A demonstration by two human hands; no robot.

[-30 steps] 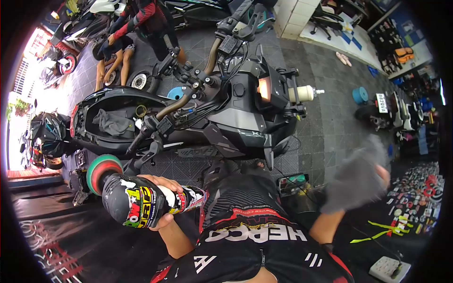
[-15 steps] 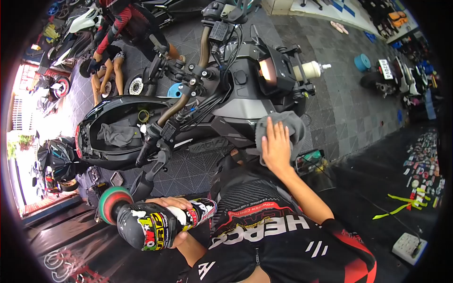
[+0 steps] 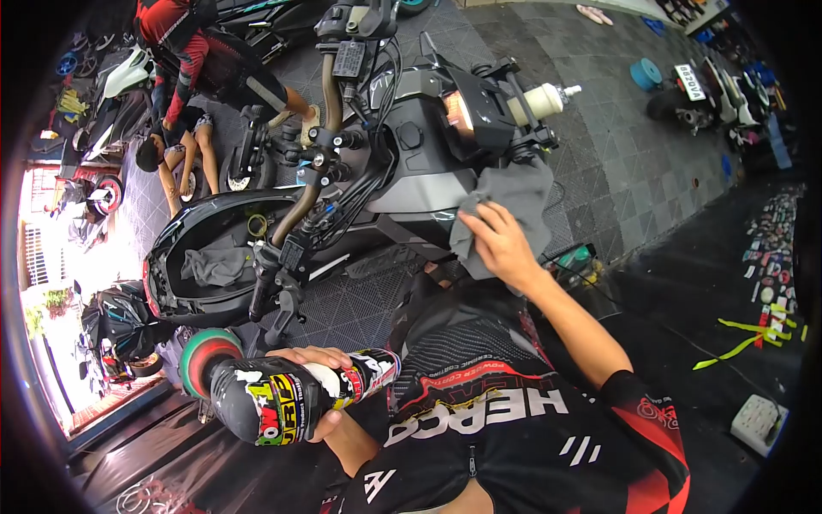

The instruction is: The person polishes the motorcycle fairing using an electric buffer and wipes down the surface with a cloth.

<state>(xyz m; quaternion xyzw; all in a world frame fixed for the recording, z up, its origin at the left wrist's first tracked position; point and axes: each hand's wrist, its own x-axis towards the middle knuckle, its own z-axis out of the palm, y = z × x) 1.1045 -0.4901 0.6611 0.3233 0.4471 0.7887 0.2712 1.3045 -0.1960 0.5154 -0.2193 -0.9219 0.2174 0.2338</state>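
Note:
My left hand (image 3: pixel 321 364) is wrapped around the body of a polisher (image 3: pixel 257 409), which is covered in stickers. Its round pad (image 3: pixel 199 360), green and red, points to the left. On the right, my right hand (image 3: pixel 501 244) grips a grey cloth (image 3: pixel 518 193) against the front side panel of a motorcycle (image 3: pixel 419 193). The cloth hangs loosely around my fingers and hides part of that panel. Above it is the lit headlight (image 3: pixel 457 113).
A second grey cloth (image 3: pixel 214 265) lies in the open under-seat compartment (image 3: pixel 163 274). At the upper left a person (image 3: pixel 184 64) stands bending over, and another person (image 3: pixel 175 154) crouches by a wheel. A white power strip (image 3: pixel 759 426) sits at the lower right.
My right hand has slid the cloth slightly left, and its fingers are more curled; the cloth now spreads up toward the headlight. The view has shifted a little. The polisher stays in my left hand.

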